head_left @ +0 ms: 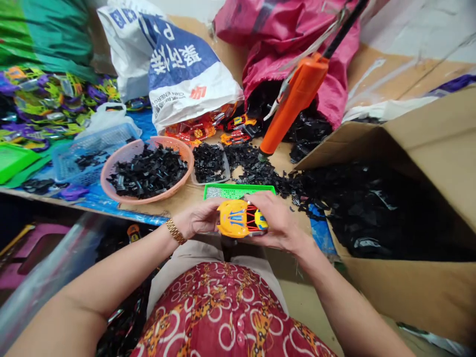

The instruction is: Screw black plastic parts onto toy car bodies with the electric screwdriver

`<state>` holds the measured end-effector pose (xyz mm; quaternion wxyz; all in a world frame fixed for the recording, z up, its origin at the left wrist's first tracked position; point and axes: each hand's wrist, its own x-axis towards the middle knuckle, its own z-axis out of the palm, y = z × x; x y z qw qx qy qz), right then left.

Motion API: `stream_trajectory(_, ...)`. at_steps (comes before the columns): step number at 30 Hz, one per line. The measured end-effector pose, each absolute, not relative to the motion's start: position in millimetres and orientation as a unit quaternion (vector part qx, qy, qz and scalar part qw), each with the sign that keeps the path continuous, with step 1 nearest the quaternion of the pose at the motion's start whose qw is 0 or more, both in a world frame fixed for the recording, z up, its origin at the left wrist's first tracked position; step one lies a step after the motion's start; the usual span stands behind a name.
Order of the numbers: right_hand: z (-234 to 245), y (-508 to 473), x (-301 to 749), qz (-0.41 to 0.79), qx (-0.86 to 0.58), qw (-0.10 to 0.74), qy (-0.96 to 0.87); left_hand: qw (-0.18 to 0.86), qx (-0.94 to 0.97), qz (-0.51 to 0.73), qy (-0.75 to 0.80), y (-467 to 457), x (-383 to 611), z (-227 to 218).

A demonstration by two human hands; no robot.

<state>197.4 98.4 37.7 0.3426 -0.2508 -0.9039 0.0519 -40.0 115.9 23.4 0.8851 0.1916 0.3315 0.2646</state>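
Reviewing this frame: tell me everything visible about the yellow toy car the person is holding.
The yellow plastic toy car looks like glossy moulded plastic, with blue markings on its top, red and black lines toward its right end and a blue patch there. It lies lengthwise from left to right with its top facing the camera. The left hand grips one end and the right hand the other. It sits at the table edge, just in front of a green plastic tray. Its underside and wheels are hidden.
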Motion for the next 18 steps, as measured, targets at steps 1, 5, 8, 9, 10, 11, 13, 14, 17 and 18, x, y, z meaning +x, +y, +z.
stream_trajectory(1,31,96,198,0.051,-0.271,0.374,-0.885,0.892,0.198,0.251,0.320,117,-42,28)
stream_trajectory(5,6,77,189,0.078,-0.410,0.479,-0.773,0.876,0.274,0.272,0.288,116,-55,46)
stream_trajectory(8,-3,65,177,0.172,-0.485,0.509,-0.690,0.763,0.425,0.337,0.353,110,-65,48)
stream_trajectory(9,-4,62,173,0.203,-0.499,0.512,-0.669,0.705,0.484,0.360,0.373,107,-65,46)
stream_trajectory(10,-5,61,168,0.230,-0.510,0.512,-0.651,0.646,0.537,0.381,0.385,103,-63,41)
stream_trajectory(11,-5,60,164,0.250,-0.518,0.512,-0.638,0.595,0.578,0.398,0.392,99,-59,35)
stream_trajectory(13,-5,58,155,0.275,-0.526,0.510,-0.623,0.540,0.612,0.414,0.404,89,-44,20)
stream_trajectory(14,-5,58,151,0.284,-0.527,0.507,-0.620,0.524,0.607,0.426,0.419,84,-35,12)
stream_trajectory(17,-10,55,149,0.288,-0.528,0.498,-0.624,0.519,0.531,0.492,0.455,72,-13,-9)
stream_trajectory(18,-13,54,151,0.283,-0.530,0.495,-0.628,0.528,0.499,0.514,0.457,69,-10,-14)
